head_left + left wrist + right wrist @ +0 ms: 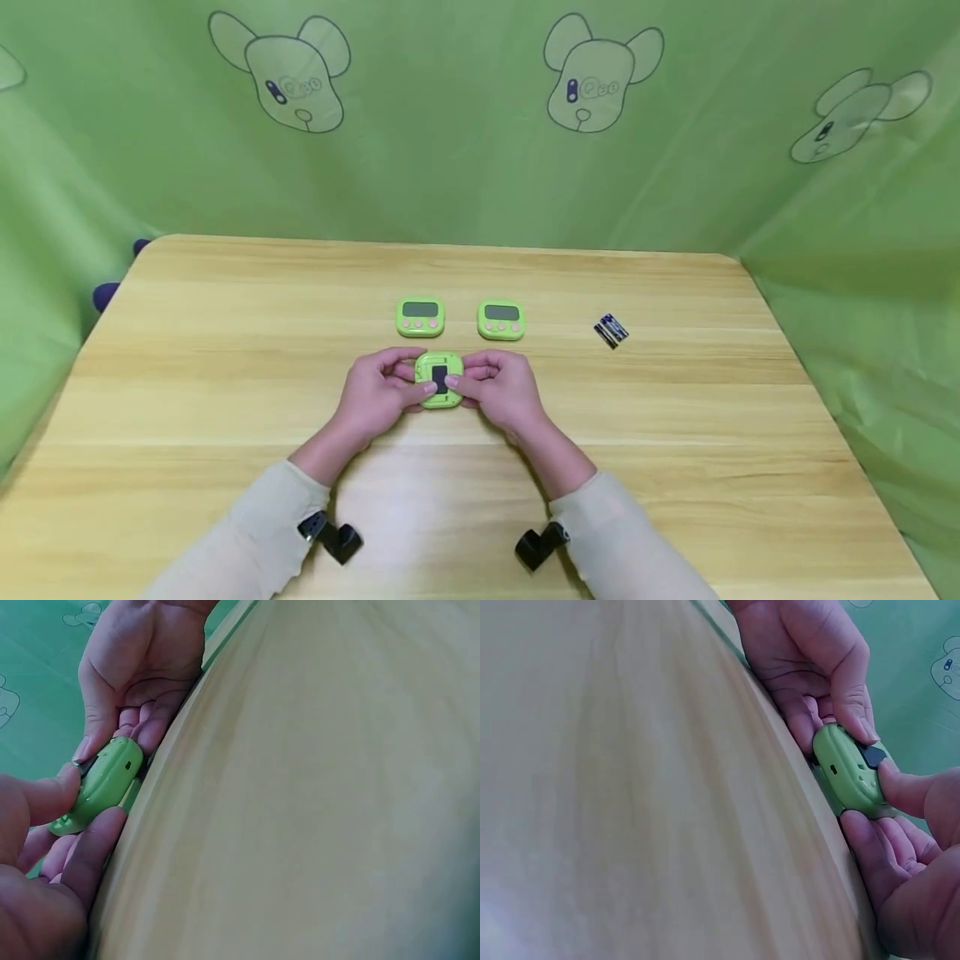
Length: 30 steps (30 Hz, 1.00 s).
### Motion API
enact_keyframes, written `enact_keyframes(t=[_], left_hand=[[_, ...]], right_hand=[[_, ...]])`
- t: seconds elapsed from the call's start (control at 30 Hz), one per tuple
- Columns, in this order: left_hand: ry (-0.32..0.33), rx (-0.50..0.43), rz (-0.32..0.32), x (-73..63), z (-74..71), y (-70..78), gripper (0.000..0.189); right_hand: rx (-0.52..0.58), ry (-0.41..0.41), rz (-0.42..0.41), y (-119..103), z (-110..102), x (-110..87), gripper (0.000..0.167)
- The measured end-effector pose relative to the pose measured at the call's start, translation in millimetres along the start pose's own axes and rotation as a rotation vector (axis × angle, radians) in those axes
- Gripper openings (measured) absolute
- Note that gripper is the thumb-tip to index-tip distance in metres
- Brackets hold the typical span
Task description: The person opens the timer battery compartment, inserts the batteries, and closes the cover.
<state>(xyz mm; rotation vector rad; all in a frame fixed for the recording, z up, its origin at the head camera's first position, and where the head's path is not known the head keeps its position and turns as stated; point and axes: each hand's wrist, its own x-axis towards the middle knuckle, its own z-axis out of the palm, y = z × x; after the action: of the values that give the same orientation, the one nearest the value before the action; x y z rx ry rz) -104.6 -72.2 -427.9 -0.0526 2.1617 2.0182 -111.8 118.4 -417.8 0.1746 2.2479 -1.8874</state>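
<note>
A small light-green digital timer (453,365) is held between both hands, its back turned up toward the head view. A dark rectangular piece (439,379) sits at the middle of that back. The left hand (372,393) grips the left side, thumb on top and fingers curled beneath. From the other side the right hand (508,390) grips it the same way, its thumb at the dark piece's right edge. Both wrist views show the timer's rounded green side (112,776) with a small dark slot, and both thumbs meeting near the dark piece (872,755).
Two more green timers, one on the left (420,317) and one on the right (501,321), lie screen up just beyond the hands. Several small batteries (611,331) lie together farther right on the wooden table (225,350). A green curtain (450,183) hangs behind it.
</note>
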Motion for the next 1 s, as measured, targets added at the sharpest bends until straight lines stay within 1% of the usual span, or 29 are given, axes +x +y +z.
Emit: enact_keyframes(t=[0.13,0.33,0.47,0.57,0.67,0.8,0.87,1.0], left_hand=[[0.003,-0.024,0.003,1.8,1.1,0.5,0.050],[0.028,-0.011,0.031,-0.4,1.5,-0.3,0.049],[0.026,-0.009,0.045,-1.9,1.4,-2.1,0.050],[0.021,-0.014,0.051,-2.7,0.3,-2.6,0.050],[0.016,-0.015,0.058,-3.2,-1.2,-3.3,0.050],[0.002,-0.017,0.076,-2.4,-2.9,-5.4,0.050],[-0.001,-0.038,0.079,-2.1,-3.9,-6.3,0.050],[-0.005,-0.102,0.071,-1.5,-3.9,-7.0,0.050]], right_hand=[[0.023,0.013,-0.004,-2,0,0.4,0.025],[0.056,0.021,-0.018,-3,3,-1.2,0.025],[0.067,0.027,-0.030,-1,3,-2.0,0.024],[0.075,0.012,-0.047,0,2,-2.5,0.024],[0.060,-0.004,-0.074,2,0,-3.0,0.025],[-0.001,0.024,-0.120,3,-3,-3.8,0.027],[0.006,0.037,-0.118,3,-5,-4.4,0.028],[0.057,0.037,-0.076,2,-15,-7.1,0.032]])
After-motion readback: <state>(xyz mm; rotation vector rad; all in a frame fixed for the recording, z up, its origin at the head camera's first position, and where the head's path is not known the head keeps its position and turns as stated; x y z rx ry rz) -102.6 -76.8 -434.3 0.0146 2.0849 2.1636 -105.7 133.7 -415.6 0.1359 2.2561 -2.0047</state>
